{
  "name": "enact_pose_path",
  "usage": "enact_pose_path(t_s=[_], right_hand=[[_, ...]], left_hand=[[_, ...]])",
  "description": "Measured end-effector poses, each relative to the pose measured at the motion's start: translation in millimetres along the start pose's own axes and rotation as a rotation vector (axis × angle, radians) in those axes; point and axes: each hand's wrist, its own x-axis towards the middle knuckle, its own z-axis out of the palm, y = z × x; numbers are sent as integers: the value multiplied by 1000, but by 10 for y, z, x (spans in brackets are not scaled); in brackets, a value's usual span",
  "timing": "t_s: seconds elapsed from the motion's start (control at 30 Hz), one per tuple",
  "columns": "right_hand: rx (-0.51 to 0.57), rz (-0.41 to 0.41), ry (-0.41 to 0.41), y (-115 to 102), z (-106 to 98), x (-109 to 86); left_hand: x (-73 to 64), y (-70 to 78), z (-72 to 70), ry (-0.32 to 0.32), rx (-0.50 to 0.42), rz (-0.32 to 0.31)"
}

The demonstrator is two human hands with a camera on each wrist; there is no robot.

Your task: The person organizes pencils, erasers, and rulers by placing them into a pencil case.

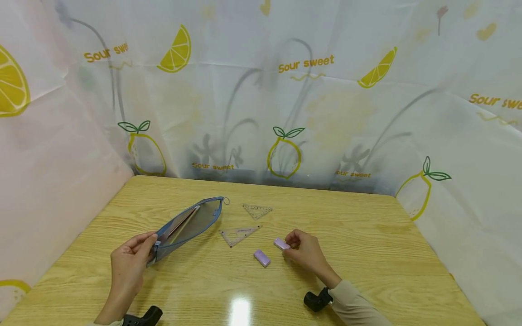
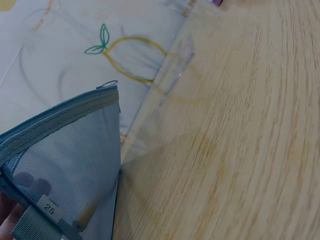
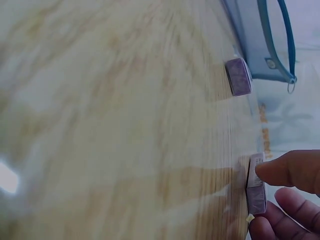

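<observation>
My left hand point(image 1: 129, 261) grips the near end of a blue mesh zip pouch point(image 1: 210, 216), whose top gapes. Inside it lie a pencil-like yellow stick and other flat or long items, partly hidden. In the left wrist view, the pouch point(image 2: 80, 145) bears a small tag marked 25. My right hand point(image 1: 306, 253) pinches a small purple eraser point(image 1: 281, 243) on the table; in the right wrist view, the thumb lies on one side of this eraser point(image 3: 256, 182) and fingers on the other. A second purple eraser point(image 1: 262, 258) lies apart, to the left.
Two clear triangular rulers, a nearer set square point(image 1: 239, 234) and a farther one point(image 1: 257, 211), lie between the pouch and the erasers. The wooden table point(image 1: 350, 217) ends at a hanging lemon-print cloth point(image 1: 244, 90) at the back and sides.
</observation>
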Motion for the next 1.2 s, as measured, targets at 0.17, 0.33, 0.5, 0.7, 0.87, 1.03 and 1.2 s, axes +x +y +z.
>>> enact_pose_path(t_s=[0.17,0.33,0.5,0.7,0.87,1.03,1.2], right_hand=[[-25,-31,-8,8,7,4],[-40,-27,-11,-12,3,4],[-48,-24,-15,-34,-3,-7],[-71,-27,-2,-26,-5,-20],[-75,-37,6,-12,-6,-28],[-46,-31,17,-18,-8,-31],[-29,-20,27,-34,-17,-39]], left_hand=[[0,7,4,7,13,-2],[3,3,4,8,19,-1],[6,5,8,13,6,-7],[8,10,8,12,-5,-27],[7,7,6,12,2,-21],[6,1,4,5,7,-11],[5,-2,6,5,1,-15]])
